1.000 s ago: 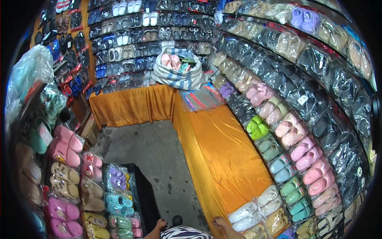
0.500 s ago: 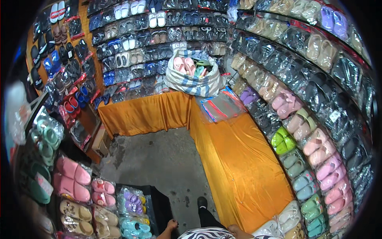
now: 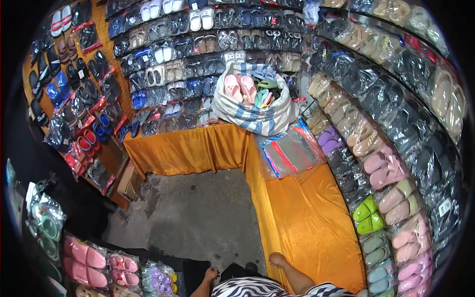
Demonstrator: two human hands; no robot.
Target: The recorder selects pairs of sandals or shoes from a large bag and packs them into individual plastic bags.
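My left hand hangs low at my side with its fingers curled in and nothing visible in them. It is nearest a black cloth edge beside bagged sandals. My right hand is held out in front of me, by the near left side of a table with an orange satin cloth. Its fingers are loosely bent and apart, and it appears to hold nothing. Farther along that table lie flat clear plastic bags with red and blue edges. Behind them a white-and-blue striped sack stands open, with pink clogs and green ones on top.
Shelves of bagged slippers line the back wall, and more racks curve along the right. Bagged pink slides lie at the lower left. A cardboard box stands on the grey concrete floor near the left display.
My view has moved forward, so the sack and plastic bags appear lower and larger. My right hand has swung forward from close by my body. The left hand stays low.
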